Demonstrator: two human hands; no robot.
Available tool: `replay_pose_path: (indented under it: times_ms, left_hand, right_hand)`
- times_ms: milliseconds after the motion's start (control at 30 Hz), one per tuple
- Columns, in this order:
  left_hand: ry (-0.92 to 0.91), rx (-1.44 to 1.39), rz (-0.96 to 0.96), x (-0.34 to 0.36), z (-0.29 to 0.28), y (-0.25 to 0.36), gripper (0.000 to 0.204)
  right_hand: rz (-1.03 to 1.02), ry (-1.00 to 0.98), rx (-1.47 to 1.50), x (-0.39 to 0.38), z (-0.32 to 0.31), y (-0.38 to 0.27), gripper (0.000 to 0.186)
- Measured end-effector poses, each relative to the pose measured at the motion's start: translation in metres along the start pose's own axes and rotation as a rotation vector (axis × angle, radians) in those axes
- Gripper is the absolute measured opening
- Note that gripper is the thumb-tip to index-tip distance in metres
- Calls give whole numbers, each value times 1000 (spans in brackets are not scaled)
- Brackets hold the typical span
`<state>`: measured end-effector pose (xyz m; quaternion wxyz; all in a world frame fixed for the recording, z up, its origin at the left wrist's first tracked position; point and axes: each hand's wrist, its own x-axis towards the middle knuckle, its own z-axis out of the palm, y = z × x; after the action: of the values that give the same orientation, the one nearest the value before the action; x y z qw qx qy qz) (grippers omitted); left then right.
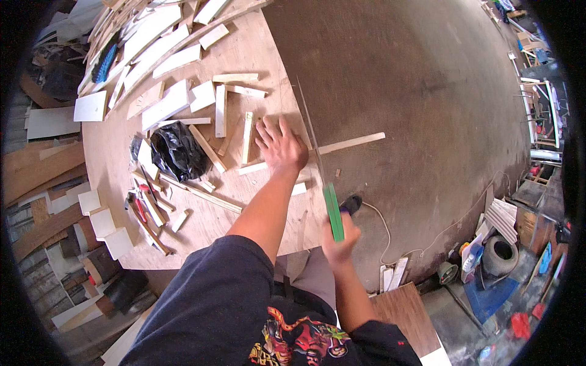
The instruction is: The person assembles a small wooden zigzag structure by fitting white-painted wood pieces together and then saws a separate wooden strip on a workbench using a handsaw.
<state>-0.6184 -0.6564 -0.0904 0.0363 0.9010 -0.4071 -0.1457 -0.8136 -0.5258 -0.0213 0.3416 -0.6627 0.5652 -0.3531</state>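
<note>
A long narrow wooden strip (360, 141) lies across the table's right edge, its far end sticking out over the floor. My left hand (282, 147) presses down on it near that edge, palm down with the fingers spread. Just right of the hand, the thin blade of a handsaw (333, 213) crosses the strip, pointing away from me. My right hand (342, 239), slightly blurred, is closed around the saw's green handle beyond the table edge. Beside my left fingers, a short wooden stick (247, 138) lies on the tabletop.
The plywood table (256, 55) carries piled offcuts (165, 100), a black plastic bag (179, 152) and red-handled pliers (140, 209). A pale cord (386, 226) trails over the floor on the right. Clutter, including a tyre-like ring (499, 256), stands at the lower right.
</note>
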Motion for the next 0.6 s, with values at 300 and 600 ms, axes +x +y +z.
replay_pose_path:
  times_ms: [300,600]
  left_hand:
    - [-17,-24,-45,0,-3,6,57]
    - [91,30,-25,5,13,2,57]
  right_hand:
    - [17,6,14,-6,-5,-4,10]
    - [-34,-26,-16,-15,-30,2,7]
